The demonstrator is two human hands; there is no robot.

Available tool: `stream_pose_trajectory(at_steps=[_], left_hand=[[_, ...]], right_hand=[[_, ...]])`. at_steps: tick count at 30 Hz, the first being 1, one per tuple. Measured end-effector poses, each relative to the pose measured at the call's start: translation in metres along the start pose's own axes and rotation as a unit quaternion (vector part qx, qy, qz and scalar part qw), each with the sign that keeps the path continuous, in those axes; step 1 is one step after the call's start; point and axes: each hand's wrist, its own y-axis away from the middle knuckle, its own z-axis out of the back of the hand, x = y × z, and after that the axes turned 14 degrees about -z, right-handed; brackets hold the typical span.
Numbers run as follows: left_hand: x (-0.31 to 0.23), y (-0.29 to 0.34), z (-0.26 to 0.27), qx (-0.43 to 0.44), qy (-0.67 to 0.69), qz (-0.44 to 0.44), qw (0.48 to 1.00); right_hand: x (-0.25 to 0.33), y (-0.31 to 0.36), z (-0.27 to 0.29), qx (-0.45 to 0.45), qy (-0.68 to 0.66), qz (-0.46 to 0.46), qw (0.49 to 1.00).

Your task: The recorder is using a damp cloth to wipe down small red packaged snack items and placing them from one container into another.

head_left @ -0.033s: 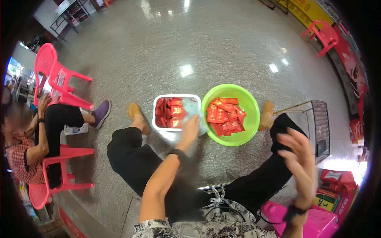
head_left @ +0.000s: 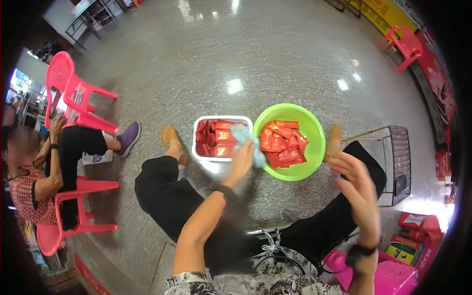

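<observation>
A light blue cloth is bunched in my left hand, whose fingers are closed round it. It hangs over the right rim of a white rectangular basin and close to the left rim of a round green basin. Red foil packets lie in rows in the white basin, partly behind the cloth. More red packets lie loosely heaped in the green basin. Raised over my right knee, my right hand is open, its fingers apart and nothing in them, slightly blurred.
A wire-framed rack stands beside my right foot. Pink chairs are on the left, where another person sits. A pink plastic stool and red boxes are at the lower right. A pink chair stands farther back.
My right hand has shifted left. My left hand and the cloth have moved slightly right, and the cloth's shape has changed. The whole view has shifted a little.
</observation>
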Motion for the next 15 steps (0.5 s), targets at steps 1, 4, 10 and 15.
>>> stream_pose_trajectory(at_steps=[1, 4, 10, 15], left_hand=[[-0.028, -0.012, -0.004, 0.004, 0.065, 0.014, 0.998], [-0.083, -0.013, 0.011, -0.013, 0.195, 0.032, 0.98], [-0.138, -0.001, 0.023, 0.027, 0.342, 0.08, 0.936], [-0.11, -0.019, 0.023, 0.082, 0.179, -0.102, 0.975]], right_hand=[[-0.027, -0.034, -0.005, 0.01, 0.037, -0.019, 0.999], [-0.097, -0.111, -0.034, 0.049, -0.027, -0.047, 0.997], [-0.112, -0.133, -0.074, 0.244, -0.418, -0.29, 0.826], [-0.131, -0.156, -0.08, 0.183, -0.47, -0.274, 0.819]])
